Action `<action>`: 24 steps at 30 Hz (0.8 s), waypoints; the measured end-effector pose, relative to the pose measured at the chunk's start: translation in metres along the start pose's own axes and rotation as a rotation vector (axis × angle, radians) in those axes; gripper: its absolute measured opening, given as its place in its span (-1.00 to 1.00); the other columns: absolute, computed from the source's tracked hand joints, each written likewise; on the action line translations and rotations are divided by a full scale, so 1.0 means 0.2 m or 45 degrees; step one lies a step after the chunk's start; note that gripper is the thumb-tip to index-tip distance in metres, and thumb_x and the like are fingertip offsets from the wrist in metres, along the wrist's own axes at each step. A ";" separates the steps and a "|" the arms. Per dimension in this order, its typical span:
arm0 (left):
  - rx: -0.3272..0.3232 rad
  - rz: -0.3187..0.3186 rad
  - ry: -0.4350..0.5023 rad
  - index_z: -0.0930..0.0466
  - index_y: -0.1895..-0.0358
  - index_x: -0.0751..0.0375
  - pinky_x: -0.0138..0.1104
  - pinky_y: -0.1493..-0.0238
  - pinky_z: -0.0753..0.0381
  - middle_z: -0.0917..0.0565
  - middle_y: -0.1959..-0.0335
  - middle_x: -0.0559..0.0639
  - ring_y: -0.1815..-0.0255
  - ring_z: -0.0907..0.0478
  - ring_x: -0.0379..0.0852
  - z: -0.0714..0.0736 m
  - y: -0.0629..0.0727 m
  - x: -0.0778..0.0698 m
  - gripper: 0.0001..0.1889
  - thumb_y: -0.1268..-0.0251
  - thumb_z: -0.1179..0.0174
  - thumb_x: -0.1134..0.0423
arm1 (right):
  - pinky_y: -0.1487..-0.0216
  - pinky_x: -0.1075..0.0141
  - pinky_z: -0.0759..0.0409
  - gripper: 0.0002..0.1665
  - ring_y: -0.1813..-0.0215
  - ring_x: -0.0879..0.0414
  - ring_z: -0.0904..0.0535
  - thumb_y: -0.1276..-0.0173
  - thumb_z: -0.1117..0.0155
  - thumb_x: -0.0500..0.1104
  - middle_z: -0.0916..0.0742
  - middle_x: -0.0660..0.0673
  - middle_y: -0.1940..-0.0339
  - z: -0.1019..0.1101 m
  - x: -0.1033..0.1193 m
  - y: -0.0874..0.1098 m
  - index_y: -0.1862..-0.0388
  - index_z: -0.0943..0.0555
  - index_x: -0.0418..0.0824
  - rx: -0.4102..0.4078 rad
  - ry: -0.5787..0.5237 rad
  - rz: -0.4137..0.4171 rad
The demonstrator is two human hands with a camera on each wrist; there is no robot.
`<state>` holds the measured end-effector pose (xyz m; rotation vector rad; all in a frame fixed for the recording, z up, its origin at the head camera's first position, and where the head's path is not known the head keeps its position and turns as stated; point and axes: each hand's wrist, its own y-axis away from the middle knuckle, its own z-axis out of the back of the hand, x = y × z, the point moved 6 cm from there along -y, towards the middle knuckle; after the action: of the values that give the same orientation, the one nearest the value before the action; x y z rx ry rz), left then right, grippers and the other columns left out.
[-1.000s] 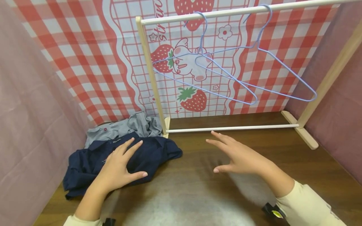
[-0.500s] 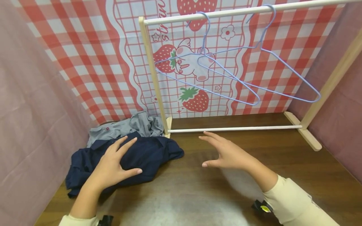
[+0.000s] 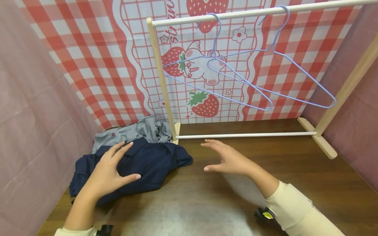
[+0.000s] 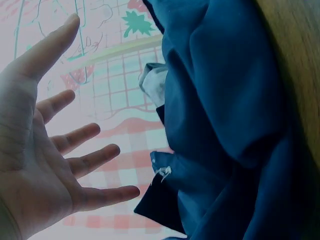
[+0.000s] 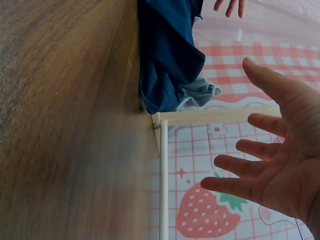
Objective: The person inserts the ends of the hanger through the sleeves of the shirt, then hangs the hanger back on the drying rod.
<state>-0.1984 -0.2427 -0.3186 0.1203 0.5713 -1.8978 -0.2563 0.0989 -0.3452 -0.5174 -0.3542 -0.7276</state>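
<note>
My left hand (image 3: 107, 173) hovers over a crumpled navy garment (image 3: 153, 164), thumb and fingers spread, holding nothing. In the left wrist view the navy cloth (image 4: 225, 100) lies beside that hand, apart from the fingertips. My right hand (image 3: 228, 159) is over the table to the right of the garment, its fingers spread and nothing in them. Behind the navy garment lies a grey garment (image 3: 133, 132) with a small red button-like spot, partly covered by it.
A wooden rack stands at the back, with a white top rail (image 3: 248, 13) and a white lower bar (image 3: 248, 135). Two blue wire hangers, a left one (image 3: 195, 87) and a right one (image 3: 307, 77), hang from the rail. Cloth walls surround the brown table (image 3: 236, 209).
Both hands have drifted left, the right one more, closer to the navy garment. The camera view has shifted slightly. The garments and hangers lie as before.
</note>
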 end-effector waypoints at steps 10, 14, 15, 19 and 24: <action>0.006 0.033 0.003 -0.17 -0.50 0.09 0.37 -0.06 -0.31 -0.25 -0.38 0.36 -0.31 -0.22 0.43 0.07 0.02 0.06 0.06 0.10 -0.50 -0.17 | -0.29 -0.07 -0.36 -0.09 -0.34 -0.18 -0.40 -0.07 -0.53 0.13 -0.48 -0.29 -0.34 -0.06 0.00 -0.06 -0.34 -0.45 -0.24 0.007 0.017 -0.068; 0.034 0.070 0.010 -0.18 -0.50 0.10 0.41 -0.08 -0.25 -0.24 -0.38 0.37 -0.32 -0.21 0.44 0.10 0.03 0.09 0.05 0.08 -0.49 -0.16 | -0.28 -0.08 -0.37 -0.08 -0.35 -0.20 -0.39 -0.06 -0.54 0.11 -0.46 -0.31 -0.36 -0.10 0.00 -0.08 -0.34 -0.44 -0.26 0.035 -0.013 -0.098; 0.043 0.078 0.010 -0.18 -0.50 0.10 0.42 -0.07 -0.24 -0.24 -0.39 0.37 -0.32 -0.21 0.44 0.10 0.03 0.10 0.05 0.08 -0.49 -0.17 | -0.28 -0.08 -0.37 -0.07 -0.35 -0.20 -0.38 -0.06 -0.54 0.11 -0.45 -0.31 -0.36 -0.11 0.00 -0.08 -0.35 -0.44 -0.26 0.046 -0.017 -0.105; 0.052 0.096 0.013 -0.19 -0.50 0.09 0.42 -0.05 -0.25 -0.24 -0.37 0.39 -0.30 -0.22 0.45 0.13 0.05 0.13 0.05 0.11 -0.51 -0.15 | -0.28 -0.10 -0.37 -0.04 -0.37 -0.21 -0.35 -0.06 -0.55 0.12 -0.41 -0.31 -0.39 -0.16 -0.01 -0.10 -0.38 -0.41 -0.23 0.083 -0.028 -0.133; -0.008 0.079 0.022 -0.30 -0.43 0.13 0.40 -0.01 -0.27 -0.31 -0.31 0.39 -0.25 -0.27 0.44 0.19 0.07 0.17 0.00 0.17 -0.56 -0.07 | -0.26 -0.08 -0.39 0.01 -0.33 -0.18 -0.40 -0.02 -0.56 0.14 -0.46 -0.28 -0.35 -0.21 -0.01 -0.13 -0.40 -0.39 -0.21 0.048 -0.043 -0.206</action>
<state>-0.1929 -0.2914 -0.3017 0.1488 0.5786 -1.8362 -0.2702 0.0604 -0.3728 -0.4692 -0.4443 -0.8672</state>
